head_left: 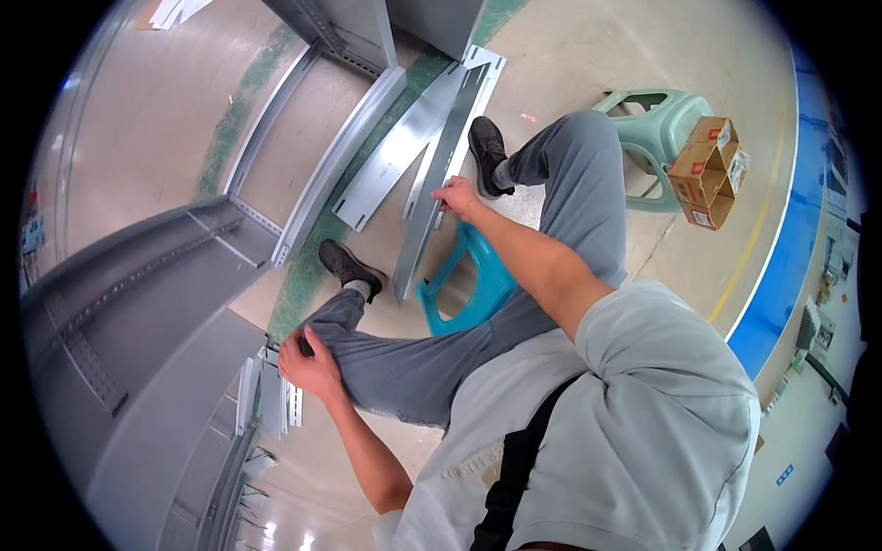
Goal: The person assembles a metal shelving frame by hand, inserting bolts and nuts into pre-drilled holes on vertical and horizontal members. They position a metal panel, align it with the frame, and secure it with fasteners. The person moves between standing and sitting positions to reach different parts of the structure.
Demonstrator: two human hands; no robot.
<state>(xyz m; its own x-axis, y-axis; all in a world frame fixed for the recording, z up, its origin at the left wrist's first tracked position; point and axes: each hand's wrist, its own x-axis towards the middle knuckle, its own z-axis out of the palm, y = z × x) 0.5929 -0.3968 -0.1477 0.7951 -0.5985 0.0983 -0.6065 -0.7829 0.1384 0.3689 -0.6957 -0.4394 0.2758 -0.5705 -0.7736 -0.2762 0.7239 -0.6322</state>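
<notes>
Concrete workshop floor with a green stripe, grey metal cabinet shells lying at left. Left hand rests on the left knee, fingers curled loosely over grey trouser cloth, holding nothing else; forearm runs back down toward the torso, elbow bent. Just below that hand, a bundle of short metal brackets on the floor.

Right hand reaches forward, arm nearly straight, fingers pinched around the edge of a long galvanized rail. Rail runs from beyond the grip, near a second, flat panel, back past the grip toward the left shoe. Right shoe sits just past the grip. Blue stool under the forearm; green stool and carton well off to the right.

Judgement: grip is near the rail's middle, fair for balance; keep fingers off the sharp edge, lift evenly so the far end does not drag on the panel beside it.
</notes>
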